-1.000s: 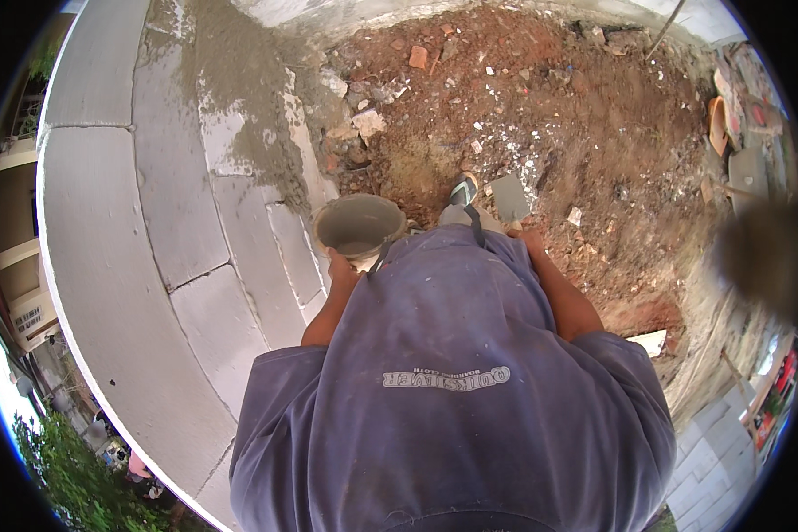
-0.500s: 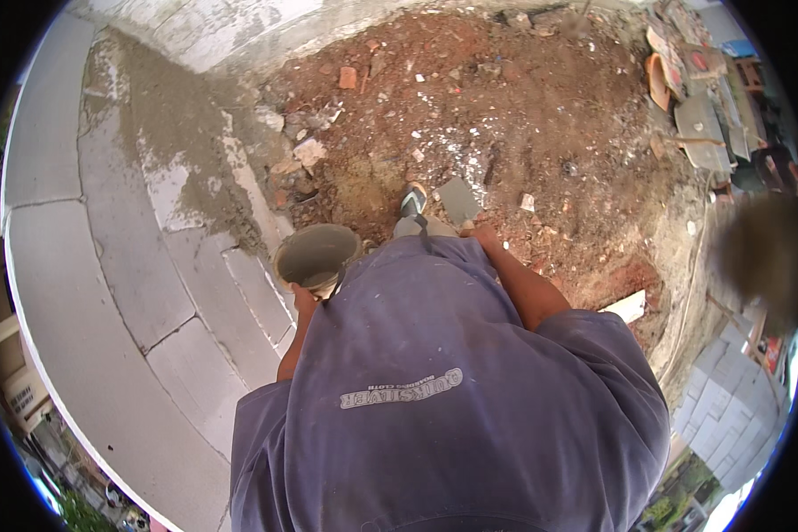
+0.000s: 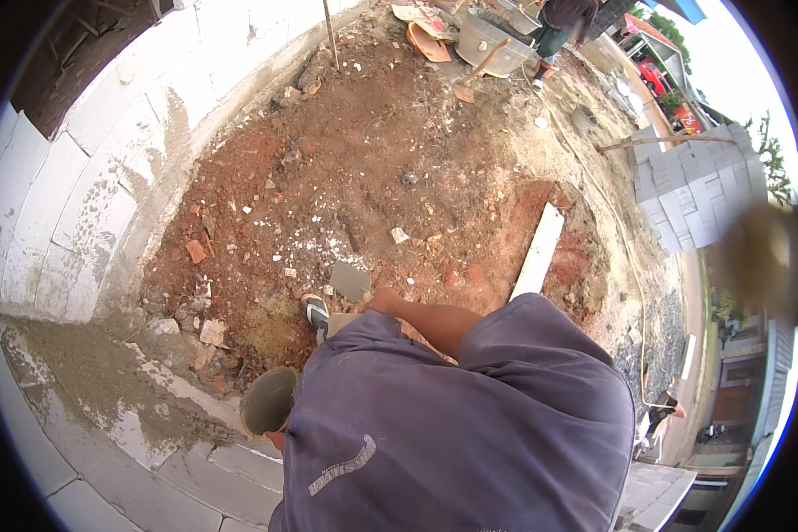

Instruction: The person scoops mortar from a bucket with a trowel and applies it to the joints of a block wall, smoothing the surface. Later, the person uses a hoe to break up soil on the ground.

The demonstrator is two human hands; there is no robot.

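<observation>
Right hand (image 3: 383, 301) grips a trowel (image 3: 350, 282), its grey blade lying just ahead and left over the red rubble, while the left hand (image 3: 277, 438), mostly hidden by the shirt, holds a grey bowl (image 3: 269, 401) low by the block wall (image 3: 97, 204).

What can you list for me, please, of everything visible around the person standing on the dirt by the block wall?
trowel: one, grey blade, over the dirt at the right hand
small bucket: one, grey, at the left hand, by the wall top
block wall: one, whitish, along the left, wet mortar on top
red dirt floor: one patch, strewn with rubble
white plank: one, lying on the dirt at right
stacked blocks: one pile, grey-white, far right
large tub: one, grey, top, beside another person
shoe: one, dark, on the dirt
right hand: at the trowel, grip hidden
left hand: mostly hidden beneath the bucket
</observation>
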